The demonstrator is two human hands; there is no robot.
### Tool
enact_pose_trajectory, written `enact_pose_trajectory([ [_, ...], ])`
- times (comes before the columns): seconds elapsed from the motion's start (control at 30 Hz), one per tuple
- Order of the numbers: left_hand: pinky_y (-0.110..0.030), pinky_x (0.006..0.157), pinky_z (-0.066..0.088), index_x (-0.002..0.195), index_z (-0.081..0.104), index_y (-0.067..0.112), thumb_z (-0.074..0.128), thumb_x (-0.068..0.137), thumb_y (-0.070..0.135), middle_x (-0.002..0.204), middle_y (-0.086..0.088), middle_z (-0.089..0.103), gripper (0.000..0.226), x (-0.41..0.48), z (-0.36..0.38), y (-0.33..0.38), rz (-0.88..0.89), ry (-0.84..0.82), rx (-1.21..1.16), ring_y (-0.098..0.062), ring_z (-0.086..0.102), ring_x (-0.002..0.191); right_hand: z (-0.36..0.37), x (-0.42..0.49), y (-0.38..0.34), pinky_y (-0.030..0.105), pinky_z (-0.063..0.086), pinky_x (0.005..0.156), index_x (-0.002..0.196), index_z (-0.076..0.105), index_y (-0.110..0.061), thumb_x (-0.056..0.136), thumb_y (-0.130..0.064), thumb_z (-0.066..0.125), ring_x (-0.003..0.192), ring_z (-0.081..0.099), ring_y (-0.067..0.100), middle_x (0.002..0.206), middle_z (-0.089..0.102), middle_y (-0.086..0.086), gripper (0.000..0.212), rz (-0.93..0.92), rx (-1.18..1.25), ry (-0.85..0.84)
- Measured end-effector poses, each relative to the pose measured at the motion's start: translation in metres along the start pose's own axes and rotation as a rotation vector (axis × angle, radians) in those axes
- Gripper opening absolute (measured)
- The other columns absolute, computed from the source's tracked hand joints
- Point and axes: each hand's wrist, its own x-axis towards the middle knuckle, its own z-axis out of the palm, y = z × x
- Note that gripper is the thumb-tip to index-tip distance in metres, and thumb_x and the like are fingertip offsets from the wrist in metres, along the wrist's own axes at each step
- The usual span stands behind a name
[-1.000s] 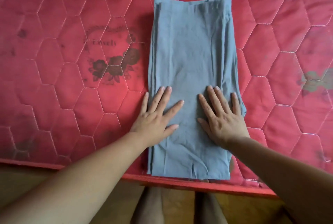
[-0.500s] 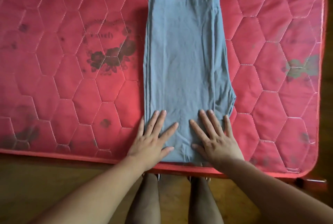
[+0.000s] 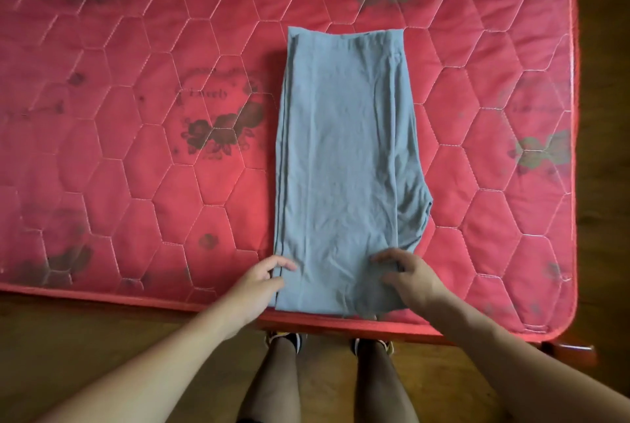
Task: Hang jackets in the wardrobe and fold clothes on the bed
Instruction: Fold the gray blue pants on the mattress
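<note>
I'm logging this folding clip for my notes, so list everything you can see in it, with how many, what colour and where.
mattress: one, red, quilted in hexagons, fills most of the view
flower print: one, dark, on the mattress left of the garment
folded garment: one, grey-blue, lying flat lengthwise on the mattress, its near end at the bed's edge
bed frame corner: one, reddish-brown, lower right under the mattress
floor: one, brown wood, along the bottom
shoes: two, dark with yellow, on the floor by the bed
legs: two, in dark hose, bottom centre
left hand: one, grips the garment's near left edge
right hand: one, fingers curled on the garment's near right corner
</note>
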Motion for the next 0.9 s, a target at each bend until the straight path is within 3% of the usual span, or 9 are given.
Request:
enact_pose_trajectory([
  [0.13,-0.026,0.064,0.036,0.085,0.075,0.022,0.052,0.098,0.014,0.084,0.009,0.070,0.027,-0.008,-0.031,0.038,-0.009,-0.006,-0.243,-0.013,0.057,0.081,-0.040,-0.002,-0.040,0.028,0.048,0.064,0.083,0.075,-0.003,0.084,-0.012,0.065,0.081,0.062,0.023,0.083,0.071,0.008,0.014,0.016,0.333,-0.154],
  [0.23,-0.029,0.059,0.030,0.100,0.070,0.011,0.052,0.092,0.036,0.083,-0.008,0.070,0.032,0.000,-0.067,0.085,0.004,-0.140,-0.460,-0.016,0.056,0.072,-0.079,-0.002,-0.088,0.028,0.031,0.051,0.074,0.070,-0.009,0.096,-0.050,0.055,0.055,0.051,0.021,0.066,0.060,0.014,0.049,0.042,0.473,-0.238],
  [0.3,-0.031,0.059,0.027,0.101,0.065,0.012,0.044,0.096,0.045,0.085,-0.012,0.071,0.039,0.018,-0.095,0.121,0.023,-0.180,-0.544,-0.017,0.056,0.069,-0.100,0.013,-0.125,0.028,0.026,0.049,0.079,0.070,-0.013,0.095,-0.075,0.030,0.047,0.048,0.020,0.061,0.061,0.014,0.075,0.013,0.472,-0.232],
  [0.37,-0.031,0.058,0.025,0.096,0.061,0.017,0.041,0.095,0.055,0.081,-0.008,0.068,0.043,0.044,-0.119,0.158,0.071,-0.147,-0.614,-0.016,0.051,0.063,-0.115,0.039,-0.156,0.027,0.029,0.048,0.089,0.064,-0.015,0.088,-0.087,0.016,0.044,0.047,0.021,0.062,0.060,0.015,0.087,-0.044,0.524,-0.171],
  [0.43,-0.029,0.056,0.025,0.096,0.061,0.021,0.041,0.094,0.064,0.074,0.000,0.057,0.047,0.071,-0.130,0.187,0.113,-0.028,-0.598,-0.012,0.042,0.058,-0.121,0.063,-0.182,0.027,0.033,0.047,0.086,0.060,-0.017,0.085,-0.090,0.021,0.044,0.047,0.021,0.061,0.057,0.011,0.083,-0.077,0.482,-0.023],
  [0.53,-0.025,0.063,0.036,0.106,0.064,0.030,0.057,0.094,0.056,0.080,0.009,0.052,0.030,0.102,-0.119,0.196,0.111,0.204,-0.267,-0.007,0.042,0.067,-0.124,0.101,-0.181,0.032,0.050,0.058,0.080,0.062,-0.019,0.082,-0.070,0.064,0.061,0.060,0.021,0.074,0.064,0.001,0.052,-0.180,-0.013,0.212],
  [0.6,-0.031,0.085,0.045,0.112,0.067,0.026,0.068,0.092,0.036,0.097,0.011,0.067,0.023,0.118,-0.104,0.183,0.111,0.179,-0.265,-0.010,0.060,0.090,-0.120,0.117,-0.165,0.038,0.059,0.074,0.091,0.071,-0.021,0.067,-0.055,0.079,0.081,0.069,0.024,0.091,0.072,0.002,0.043,-0.188,-0.174,0.264],
  [0.73,-0.036,0.095,0.054,0.134,0.051,0.016,0.078,0.082,0.011,0.120,-0.003,0.071,0.058,0.123,-0.075,0.142,0.159,0.152,-0.546,-0.017,0.070,0.107,-0.108,0.108,-0.135,0.029,0.056,0.073,0.096,0.074,-0.020,0.078,-0.019,0.083,0.082,0.071,0.019,0.089,0.077,-0.002,0.021,-0.174,0.206,0.170],
  [0.9,-0.045,0.103,0.051,0.126,0.054,0.022,0.081,0.078,0.013,0.121,-0.003,0.071,0.056,0.116,-0.067,0.120,0.108,0.120,-0.535,-0.018,0.069,0.111,-0.098,0.105,-0.113,0.035,0.059,0.072,0.111,0.070,-0.010,0.085,-0.008,0.077,0.083,0.076,0.024,0.099,0.079,0.007,0.028,-0.013,0.406,-0.035],
])
